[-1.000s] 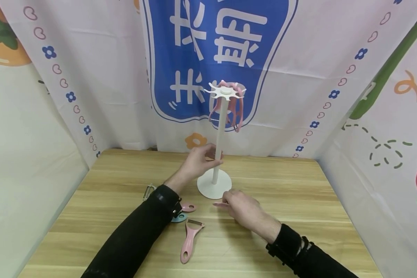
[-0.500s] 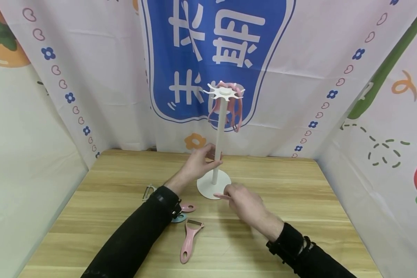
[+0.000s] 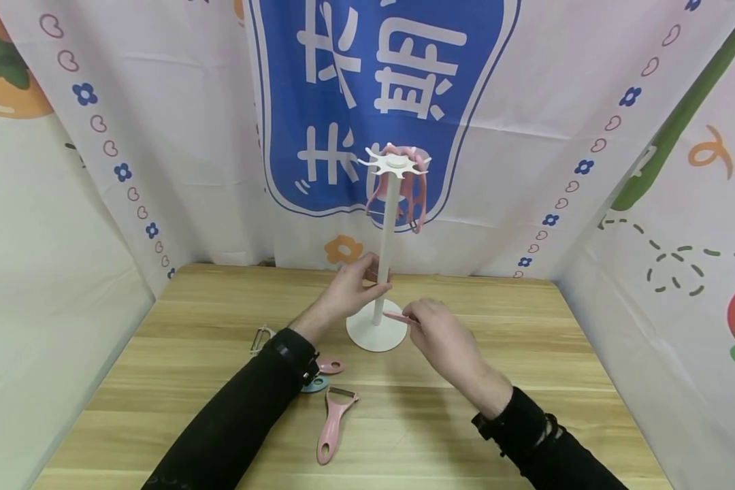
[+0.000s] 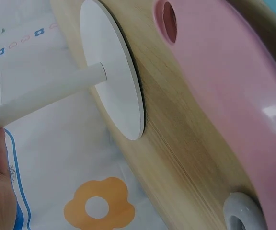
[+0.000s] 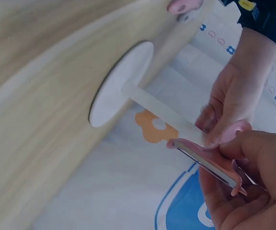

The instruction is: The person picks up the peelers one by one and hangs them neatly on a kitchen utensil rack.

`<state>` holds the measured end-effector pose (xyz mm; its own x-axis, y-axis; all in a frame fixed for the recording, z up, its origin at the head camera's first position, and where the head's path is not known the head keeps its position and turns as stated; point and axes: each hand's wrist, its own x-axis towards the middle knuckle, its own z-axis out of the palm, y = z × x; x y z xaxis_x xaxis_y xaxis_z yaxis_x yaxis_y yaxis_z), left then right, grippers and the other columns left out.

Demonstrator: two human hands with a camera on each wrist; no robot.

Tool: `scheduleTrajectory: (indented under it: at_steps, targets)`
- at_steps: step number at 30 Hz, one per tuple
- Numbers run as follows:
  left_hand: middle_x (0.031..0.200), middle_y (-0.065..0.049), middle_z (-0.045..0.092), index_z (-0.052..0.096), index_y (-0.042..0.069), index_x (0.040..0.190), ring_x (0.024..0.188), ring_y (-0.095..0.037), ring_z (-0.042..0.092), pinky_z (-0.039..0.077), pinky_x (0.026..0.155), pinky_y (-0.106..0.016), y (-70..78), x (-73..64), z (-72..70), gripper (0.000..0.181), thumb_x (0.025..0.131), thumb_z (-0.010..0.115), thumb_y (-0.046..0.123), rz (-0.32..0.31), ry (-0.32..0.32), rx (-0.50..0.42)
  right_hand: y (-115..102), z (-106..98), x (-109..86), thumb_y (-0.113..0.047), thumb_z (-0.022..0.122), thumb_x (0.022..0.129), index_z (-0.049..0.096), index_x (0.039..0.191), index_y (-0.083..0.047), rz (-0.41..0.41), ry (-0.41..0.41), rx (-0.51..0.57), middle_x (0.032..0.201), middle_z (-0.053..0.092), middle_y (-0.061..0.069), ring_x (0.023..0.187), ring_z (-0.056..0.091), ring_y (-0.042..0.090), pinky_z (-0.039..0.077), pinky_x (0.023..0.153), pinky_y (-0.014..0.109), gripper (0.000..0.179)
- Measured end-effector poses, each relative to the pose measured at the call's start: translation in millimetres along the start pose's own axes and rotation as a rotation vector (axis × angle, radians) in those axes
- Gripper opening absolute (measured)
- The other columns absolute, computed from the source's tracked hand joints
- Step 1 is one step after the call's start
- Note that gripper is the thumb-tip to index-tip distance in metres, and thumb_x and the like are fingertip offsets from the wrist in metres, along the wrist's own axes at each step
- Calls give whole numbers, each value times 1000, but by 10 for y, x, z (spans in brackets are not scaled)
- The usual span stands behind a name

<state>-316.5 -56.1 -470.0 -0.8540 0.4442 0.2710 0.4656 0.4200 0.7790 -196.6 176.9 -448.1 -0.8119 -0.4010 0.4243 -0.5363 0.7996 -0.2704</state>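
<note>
My left hand (image 3: 346, 289) holds the pole of a white stand (image 3: 390, 231), thumb and fingers around it above the round base. In my right hand (image 3: 447, 337) is a pink peeler (image 5: 207, 158), pinched between thumb and fingers; its metal blade shows in the right wrist view. That hand is just right of the pole, above the base. Pink peelers (image 3: 421, 197) hang from the hooks at the stand's top, on its right and back side. How many hang there I cannot tell.
Another pink peeler (image 3: 332, 429) lies on the wooden table at the front. Left of the stand, partly under my left forearm, are a pink handle (image 3: 331, 367), a blue-green handle (image 3: 316, 384) and a pale peeler (image 3: 261, 336). Fabric walls enclose the table.
My right hand has risen with the pink peeler, from low in front of the base to beside the lower pole. The left hand keeps its hold on the pole.
</note>
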Motion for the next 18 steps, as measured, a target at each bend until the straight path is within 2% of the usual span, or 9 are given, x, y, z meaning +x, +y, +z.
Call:
scheduleTrajectory:
  at_steps: [12, 18]
  targets:
    - [133, -14, 79, 67, 8, 139, 130, -38, 82, 74, 109, -47, -6, 4, 6, 30, 113, 81, 14, 22, -3, -10, 11, -242, 120, 6, 82, 102, 78, 123, -6, -9, 188, 20, 114, 82, 9, 104, 80, 27, 75, 87, 39, 24]
    - [133, -14, 78, 67, 7, 140, 130, -39, 82, 75, 107, -48, -10, 8, 5, 31, 113, 81, 14, 14, -4, -17, -19, -360, 206, 6, 81, 103, 78, 123, -4, -23, 287, 31, 116, 80, 12, 105, 79, 30, 75, 90, 40, 22]
